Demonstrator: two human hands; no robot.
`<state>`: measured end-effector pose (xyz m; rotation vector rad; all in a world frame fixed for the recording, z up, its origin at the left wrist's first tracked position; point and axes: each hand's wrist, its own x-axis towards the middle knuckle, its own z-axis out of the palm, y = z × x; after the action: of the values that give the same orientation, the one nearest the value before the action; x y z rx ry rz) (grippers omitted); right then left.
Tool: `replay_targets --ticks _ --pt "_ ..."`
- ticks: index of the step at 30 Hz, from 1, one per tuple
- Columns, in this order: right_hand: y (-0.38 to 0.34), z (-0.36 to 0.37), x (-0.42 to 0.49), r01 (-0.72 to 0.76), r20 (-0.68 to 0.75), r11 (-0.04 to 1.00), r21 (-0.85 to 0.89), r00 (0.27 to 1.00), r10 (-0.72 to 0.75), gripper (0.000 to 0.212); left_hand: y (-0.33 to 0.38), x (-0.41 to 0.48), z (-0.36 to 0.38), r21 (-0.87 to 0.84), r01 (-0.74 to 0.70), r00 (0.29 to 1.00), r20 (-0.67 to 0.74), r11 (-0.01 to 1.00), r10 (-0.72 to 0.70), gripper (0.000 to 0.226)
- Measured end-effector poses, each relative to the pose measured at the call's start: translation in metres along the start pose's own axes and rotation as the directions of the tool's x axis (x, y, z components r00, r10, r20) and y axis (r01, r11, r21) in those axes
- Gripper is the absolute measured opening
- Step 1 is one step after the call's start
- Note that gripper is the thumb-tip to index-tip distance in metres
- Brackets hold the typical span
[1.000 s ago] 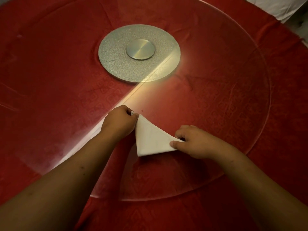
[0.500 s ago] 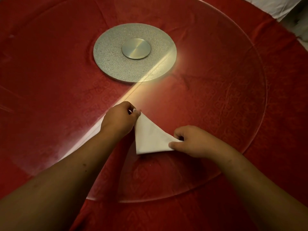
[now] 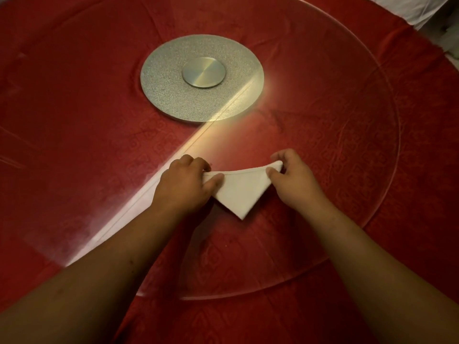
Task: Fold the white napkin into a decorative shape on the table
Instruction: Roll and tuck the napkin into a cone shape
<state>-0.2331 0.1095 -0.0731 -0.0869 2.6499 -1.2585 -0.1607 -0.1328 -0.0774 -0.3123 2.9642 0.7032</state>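
The white napkin is folded into a triangle on the glass, its long edge running across the far side and its point aimed toward me. My left hand pinches the napkin's left corner between thumb and fingers. My right hand pinches the right corner, which is lifted slightly off the glass. Both corners are partly hidden by my fingers.
The napkin lies on a large round glass turntable over a red patterned tablecloth. A silver disc base with a metal hub sits beyond my hands. White fabric shows past the table at the top right.
The napkin has been turned: its long edge now lies across the far side and the point faces me. My right hand moved up and away to the right corner; my left shifted slightly right.
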Motion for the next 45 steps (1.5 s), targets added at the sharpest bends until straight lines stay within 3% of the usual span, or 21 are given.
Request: replay_targets --ticks 2,4,6,8,10,12,15,20,23,26,28,31,37,41,45 --pt "-0.005 0.003 0.005 -0.016 -0.03 1.0 -0.019 0.999 0.016 0.029 -0.004 -0.003 0.003 0.056 0.018 1.0 -0.008 0.998 -0.017 0.043" --pt "-0.011 0.007 0.003 -0.02 -0.114 0.981 -0.191 0.993 -0.002 0.035 -0.006 -0.008 0.006 0.033 0.028 0.998 -0.063 0.999 -0.026 0.039" --pt "-0.021 0.018 -0.01 0.094 -0.218 0.885 -0.456 0.952 -0.214 0.046 -0.007 -0.014 0.01 0.032 0.002 0.993 -0.12 0.999 0.001 0.035" --pt "-0.035 0.042 -0.031 0.343 -0.113 0.799 -0.494 0.886 -0.45 0.052 -0.008 -0.021 0.014 0.029 -0.011 0.985 -0.173 1.0 0.016 0.03" --pt "-0.042 0.072 -0.053 0.563 0.164 0.721 -0.405 0.82 -0.548 0.06 -0.01 -0.026 0.018 0.036 -0.026 0.977 -0.21 0.999 0.033 0.024" --pt "-0.037 0.091 -0.067 0.604 0.378 0.674 -0.425 0.795 -0.474 0.068 -0.013 -0.028 0.022 0.061 -0.044 0.973 -0.225 0.997 0.057 0.021" --pt "-0.014 0.073 -0.052 0.559 0.419 0.59 -0.583 0.829 -0.371 0.072 -0.014 -0.026 0.024 0.047 -0.011 0.973 -0.229 0.999 0.021 0.026" --pt "0.013 0.016 -0.008 0.294 0.257 0.646 -0.704 0.954 -0.154 0.07 -0.011 -0.024 0.025 0.044 0.013 0.973 -0.232 0.999 -0.003 0.032" --pt "0.005 0.007 -0.004 0.139 0.051 0.717 -0.683 0.988 -0.143 0.073 -0.009 -0.025 0.02 0.02 0.024 0.978 -0.206 1.0 -0.019 0.034" --pt "-0.005 0.007 -0.007 0.026 -0.153 0.804 -0.595 0.978 -0.145 0.051 -0.006 -0.026 0.011 0.007 0.051 0.99 -0.128 0.999 -0.05 0.035" --pt "-0.012 0.016 -0.008 0.008 -0.102 0.895 -0.446 0.993 -0.06 0.035 -0.002 -0.027 0.005 0.002 0.1 0.994 -0.034 0.995 -0.1 0.032" --pt "-0.022 0.032 -0.007 -0.005 0.015 0.935 -0.353 1.0 0.011 0.023 0.006 -0.042 -0.002 0.029 0.186 0.978 0.088 0.982 -0.188 0.026" --pt "-0.032 0.032 -0.043 0.067 0.213 0.889 -0.454 0.976 0.035 0.028 0.017 -0.122 -0.004 0.112 0.257 0.932 0.235 0.96 -0.277 0.033" --pt "-0.028 0.035 -0.104 0.081 0.326 0.864 -0.497 0.94 0.1 0.029 0.015 -0.206 0.002 0.0 0.369 0.87 0.353 0.929 -0.345 0.032" --pt "-0.026 0.051 -0.17 0.129 0.409 0.834 -0.536 0.904 0.123 0.032 0.004 -0.294 0.006 -0.088 0.487 0.822 0.384 0.869 -0.422 0.031"
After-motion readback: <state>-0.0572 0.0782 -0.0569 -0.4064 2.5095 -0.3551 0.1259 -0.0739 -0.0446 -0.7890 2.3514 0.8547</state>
